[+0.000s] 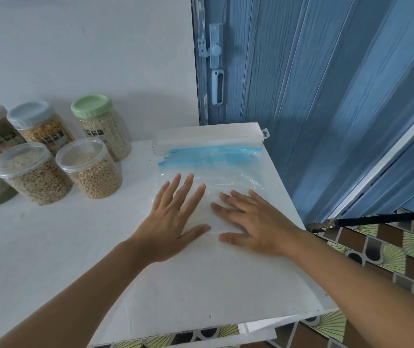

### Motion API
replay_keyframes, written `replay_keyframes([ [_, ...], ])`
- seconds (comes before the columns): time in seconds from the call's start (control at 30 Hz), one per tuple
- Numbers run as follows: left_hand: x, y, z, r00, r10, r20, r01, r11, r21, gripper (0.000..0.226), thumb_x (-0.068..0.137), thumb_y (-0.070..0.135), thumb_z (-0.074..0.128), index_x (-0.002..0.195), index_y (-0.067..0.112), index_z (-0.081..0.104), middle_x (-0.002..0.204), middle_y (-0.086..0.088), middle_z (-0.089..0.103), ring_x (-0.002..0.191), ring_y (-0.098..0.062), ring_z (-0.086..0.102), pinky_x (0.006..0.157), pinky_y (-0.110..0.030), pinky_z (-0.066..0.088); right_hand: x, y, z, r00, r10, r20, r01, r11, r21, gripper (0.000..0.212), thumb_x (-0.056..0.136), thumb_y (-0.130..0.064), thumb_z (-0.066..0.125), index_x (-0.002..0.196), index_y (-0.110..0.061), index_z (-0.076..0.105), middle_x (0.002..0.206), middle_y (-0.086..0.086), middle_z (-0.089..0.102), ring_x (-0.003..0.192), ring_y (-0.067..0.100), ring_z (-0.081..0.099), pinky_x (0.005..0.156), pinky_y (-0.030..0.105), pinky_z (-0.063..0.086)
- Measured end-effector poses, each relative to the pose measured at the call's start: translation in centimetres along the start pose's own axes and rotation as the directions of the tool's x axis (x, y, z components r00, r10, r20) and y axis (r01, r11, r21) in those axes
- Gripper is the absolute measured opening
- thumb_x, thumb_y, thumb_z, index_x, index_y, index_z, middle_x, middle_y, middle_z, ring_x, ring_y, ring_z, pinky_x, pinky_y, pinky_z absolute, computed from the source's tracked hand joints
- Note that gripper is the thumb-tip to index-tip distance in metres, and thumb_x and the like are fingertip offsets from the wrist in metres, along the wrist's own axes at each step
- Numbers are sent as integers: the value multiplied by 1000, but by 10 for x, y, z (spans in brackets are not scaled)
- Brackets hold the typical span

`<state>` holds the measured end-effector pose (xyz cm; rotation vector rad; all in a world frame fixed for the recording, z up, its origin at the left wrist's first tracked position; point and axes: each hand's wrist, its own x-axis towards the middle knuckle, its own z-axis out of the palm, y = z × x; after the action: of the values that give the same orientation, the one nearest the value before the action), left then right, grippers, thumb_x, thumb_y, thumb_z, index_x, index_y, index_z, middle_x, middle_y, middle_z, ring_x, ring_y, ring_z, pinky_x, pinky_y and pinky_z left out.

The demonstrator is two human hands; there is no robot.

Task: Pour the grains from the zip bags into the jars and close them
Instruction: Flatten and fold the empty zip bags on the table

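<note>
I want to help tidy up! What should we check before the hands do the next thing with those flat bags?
1. Both hands free: ok. The left hand and right hand lie flat on the empty zip bags, holding nothing.
2. Bags emptied: ok, they look flat and clear.
3. Green-lidded jar closed: ok.
4. Blue-lidded jar closed: ok.
5. Two front jars with clear lids closed: lids sit on top; whether pressed tight, cannot tell.
6. White box ready for the bags: cannot tell, its opening is not visible.
</note>
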<state>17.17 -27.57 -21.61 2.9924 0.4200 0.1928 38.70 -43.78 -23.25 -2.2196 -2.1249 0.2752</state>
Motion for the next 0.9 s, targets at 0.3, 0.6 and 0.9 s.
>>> replay_keyframes([
  [0.3, -12, -11, 1, 984, 179, -10, -174, 967, 188, 44, 108, 38, 41, 129, 16, 73, 139, -11, 67, 125, -36, 66, 106, -52, 53, 1, 1, -16, 994, -7, 110, -2, 997, 83, 80, 95, -79, 41, 162, -53, 4, 171, -11, -22, 156, 11, -25, 127, 38, -16],
  [0.6, -3, -6, -60, 996, -91, 12, 91, 981, -171, 49, 98, 56, 57, 141, 34, 64, 147, 12, 60, 138, -12, 52, 114, -29, 39, 14, -2, -62, 999, -35, -27, 38, 992, 124, 32, 108, -40, 52, 136, -42, 66, 106, -9, 61, 99, 14, 55, 98, 26, 37],
  [0.9, 9, -17, -97, 974, -84, 209, 144, 945, -295, 15, 102, 38, 64, 116, 40, 68, 101, 30, 65, 89, 13, 60, 77, -10, 44, 19, 6, -114, 961, 0, 277, -115, 910, 398, 18, 94, -50, 70, 104, -35, 73, 88, -19, 72, 79, 8, 65, 75, 33, 51],
])
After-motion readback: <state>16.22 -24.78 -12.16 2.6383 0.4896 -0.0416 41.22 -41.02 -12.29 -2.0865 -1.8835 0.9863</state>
